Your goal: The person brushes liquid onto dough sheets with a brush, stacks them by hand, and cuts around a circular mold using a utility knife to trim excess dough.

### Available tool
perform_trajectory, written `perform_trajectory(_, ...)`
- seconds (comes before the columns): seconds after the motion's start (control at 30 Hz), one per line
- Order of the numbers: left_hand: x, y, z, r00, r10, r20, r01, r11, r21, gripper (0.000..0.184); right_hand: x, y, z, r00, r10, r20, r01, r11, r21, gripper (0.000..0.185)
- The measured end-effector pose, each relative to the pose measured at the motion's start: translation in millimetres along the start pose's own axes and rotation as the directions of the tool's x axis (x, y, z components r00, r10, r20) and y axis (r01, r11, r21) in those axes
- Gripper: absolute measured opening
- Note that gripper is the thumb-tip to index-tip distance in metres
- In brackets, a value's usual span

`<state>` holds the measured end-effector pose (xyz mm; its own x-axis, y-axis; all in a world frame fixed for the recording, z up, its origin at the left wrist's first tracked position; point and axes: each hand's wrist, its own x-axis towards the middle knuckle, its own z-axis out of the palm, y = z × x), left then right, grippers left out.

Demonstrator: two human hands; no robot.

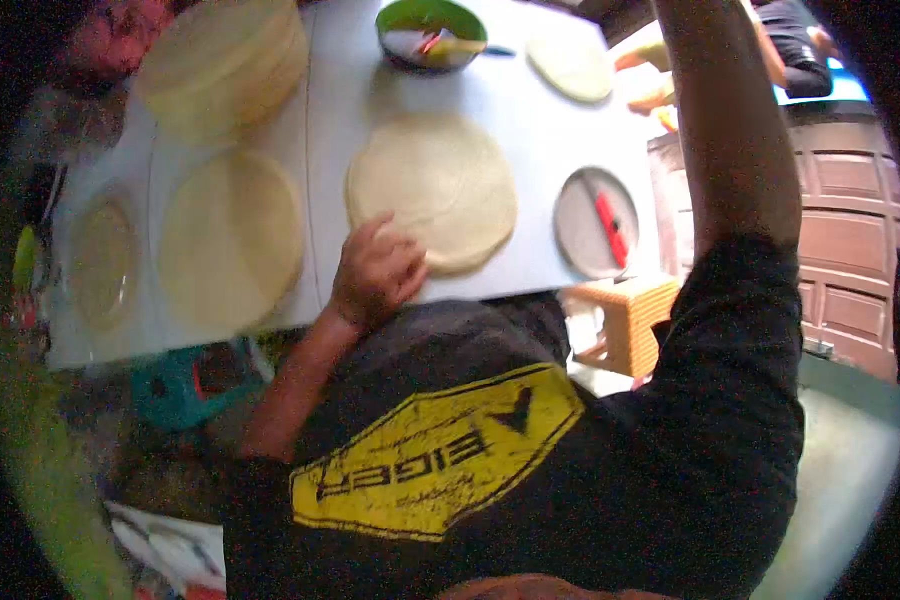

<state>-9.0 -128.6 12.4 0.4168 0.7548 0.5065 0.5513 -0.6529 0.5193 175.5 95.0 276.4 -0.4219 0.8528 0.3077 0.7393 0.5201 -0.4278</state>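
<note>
My left hand (pixel 378 265) rests at the near left edge of a round, pale flat dough sheet (pixel 432 190), which may be several layers thick. Its fingers are loosely bent and a little apart, and nothing shows in them. My right arm (pixel 735 130) reaches up past the top of the view, so the right hand is hidden. To the right of the dough, a round plate (pixel 575 225) carries a red-handled knife (pixel 610 230). Beyond the dough stands a green bowl (pixel 430 62) with a yellow-handled utensil (pixel 455 46) lying across it.
A tall stack of round sheets (pixel 225 75) stands at the far left, with a lower round stack (pixel 232 240) nearer. A clear round lid or dish (pixel 105 265) lies left of it. Another pale round (pixel 570 62) is at the far right. A woven stool (pixel 635 318) stands below the table.
</note>
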Motion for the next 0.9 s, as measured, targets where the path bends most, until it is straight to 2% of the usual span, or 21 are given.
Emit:
perform_trajectory(0.07, 0, 4, 1, 1.0, 0.022, -0.01, -0.022, 1.0, -0.006, 0.017, -68, 10, 4, 0.985, 0.15, 0.087, -0.149, 0.989, -0.021, 0.02)
perform_trajectory(0.1, 9, -19, 2, 0.999, 0.024, -0.023, -0.024, 1.0, -0.002, 0.016, -97, 23, 20, 0.95, 0.263, 0.166, -0.26, 0.965, -0.041, 0.019)
perform_trajectory(0.17, 11, -26, -8, 0.999, 0.043, -0.004, -0.043, 0.999, 0.019, 0.016, -165, 26, 46, 0.922, 0.303, 0.243, -0.311, 0.95, -0.004, 0.017)
perform_trajectory(0.23, 19, -21, -4, 0.998, 0.067, 0.019, -0.068, 0.997, 0.04, 0.015, -231, 39, 89, 0.998, -0.037, 0.057, 0.026, 0.982, 0.186, 0.021)
perform_trajectory(0.3, 25, -12, -6, 0.998, 0.063, 0.005, -0.063, 0.994, 0.088, 0.016, -265, 39, 109, 0.996, -0.04, 0.08, 0.023, 0.979, 0.202, 0.021)
perform_trajectory(0.33, -6, -105, -3, 0.998, 0.064, 0.028, -0.066, 0.995, 0.073, 0.017, -237, 37, 205, 0.996, -0.003, 0.091, -0.016, 0.977, 0.215, 0.021)
perform_trajectory(0.37, -8, -111, -4, 0.997, 0.069, 0.045, -0.073, 0.994, 0.084, 0.017, -241, 36, 218, 0.998, -0.013, 0.066, -0.001, 0.979, 0.206, 0.024)
perform_trajectory(0.43, -11, -120, -4, 0.996, 0.066, 0.06, -0.076, 0.981, 0.181, 0.016, -244, 32, 241, 0.999, -0.019, 0.035, 0.011, 0.979, 0.203, 0.026)
perform_trajectory(0.5, -9, -125, -6, 0.996, 0.064, 0.054, -0.072, 0.984, 0.166, 0.016, -233, 30, 256, 0.998, -0.063, -0.029, 0.067, 0.986, 0.151, 0.024)
perform_trajectory(0.57, -2, -133, -6, 0.997, 0.066, 0.033, -0.07, 0.986, 0.153, 0.016, -222, 40, 270, 0.994, -0.088, -0.059, 0.098, 0.974, 0.205, 0.02)
perform_trajectory(0.63, 12, -132, -2, 0.984, 0.052, 0.17, -0.075, 0.989, 0.131, 0.018, -222, 49, 267, 0.996, -0.087, -0.033, 0.091, 0.979, 0.185, 0.016)
perform_trajectory(0.67, 13, -106, 36, 0.987, 0.035, 0.155, -0.061, 0.984, 0.167, 0.018, -242, 70, 256, 0.991, -0.131, -0.027, 0.134, 0.971, 0.199, 0.012)
perform_trajectory(0.7, 10, -104, 31, 0.994, 0.07, 0.088, -0.084, 0.982, 0.169, 0.018, -241, 78, 280, 0.989, 0.113, 0.095, -0.144, 0.889, 0.435, 0.009)
perform_trajectory(0.73, 28, -99, 53, 0.987, 0.162, 0.009, -0.163, 0.982, 0.092, 0.019, -250, 84, 250, 0.956, 0.248, 0.154, -0.292, 0.818, 0.496, 0.008)
perform_trajectory(0.77, 35, -88, 67, 0.982, 0.189, -0.006, -0.188, 0.981, 0.041, 0.019, -266, 96, 237, 0.992, 0.106, 0.073, -0.125, 0.926, 0.356, 0.008)
perform_trajectory(0.8, 28, -81, 68, 0.988, 0.15, 0.024, -0.151, 0.987, 0.048, 0.019, -282, 107, 224, 0.999, -0.039, -0.01, 0.04, 0.981, 0.187, 0.007)
perform_trajectory(0.83, 21, -70, 62, 0.991, 0.113, 0.073, -0.118, 0.991, 0.07, 0.02, -279, 90, 213, 0.999, -0.03, 0.015, 0.027, 0.989, 0.147, 0.007)
perform_trajectory(0.9, 16, -53, 50, 0.992, 0.076, 0.103, -0.09, 0.986, 0.139, 0.022, -281, 87, 212, 1.0, -0.027, -0.017, 0.029, 0.983, 0.18, 0.008)
